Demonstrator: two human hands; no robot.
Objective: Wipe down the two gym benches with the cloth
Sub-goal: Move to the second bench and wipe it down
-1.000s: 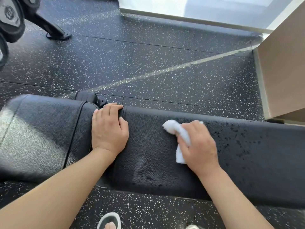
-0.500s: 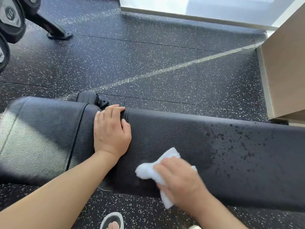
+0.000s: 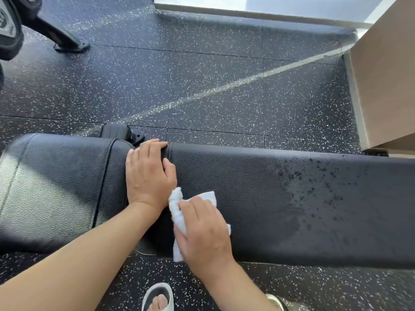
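Right hand (image 3: pixel 205 230) pressing flat on white cloth (image 3: pixel 177 209), near edge of black bench (image 3: pixel 269 187), just beside braced, spread left hand (image 3: pixel 149 173). Could bump that hand. Could miss wet spots (image 3: pixel 325 187) far right.

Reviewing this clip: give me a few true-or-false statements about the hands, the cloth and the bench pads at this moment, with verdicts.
1. The right hand presses the white cloth on the long bench pad. True.
2. The left hand holds a spray bottle. False: it rests flat at the gap between the pads, holding nothing.
3. Droplets speckle the long pad's right part. True.
4. The cloth lies on the seat pad. False: it is on the long pad, near the front edge.
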